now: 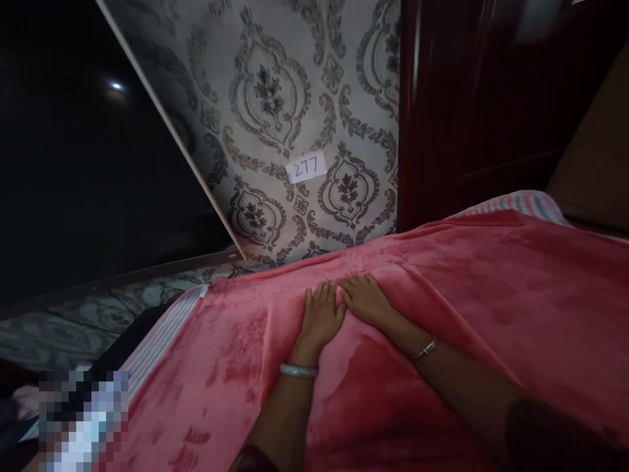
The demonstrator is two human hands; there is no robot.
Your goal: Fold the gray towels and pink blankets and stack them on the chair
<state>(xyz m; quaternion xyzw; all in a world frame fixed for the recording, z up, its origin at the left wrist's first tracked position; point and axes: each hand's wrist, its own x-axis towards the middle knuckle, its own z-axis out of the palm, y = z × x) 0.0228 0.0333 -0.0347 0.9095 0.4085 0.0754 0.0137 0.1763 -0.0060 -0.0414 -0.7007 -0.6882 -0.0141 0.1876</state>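
Note:
A pink-red plush blanket (383, 393) is spread out in front of me, with a folded layer of the same cloth under my hands. My left hand (322, 316) lies flat on it, fingers stretched forward, a pale bangle (298, 371) on the wrist. Beside it, my right hand (366, 300) also rests palm down with its fingers spread, and a thin metal bracelet (426, 347) circles that wrist. The hands nearly meet at the fingertips and thumb. Neither holds anything.
Striped cloth (162, 334) shows past the blanket's left edge and at the far right. Behind stand a patterned wall (295, 85) with a paper label reading 277 (306, 168), a dark red wooden panel (442, 118) and a large dark screen (98, 157). A blurred patch covers the lower left.

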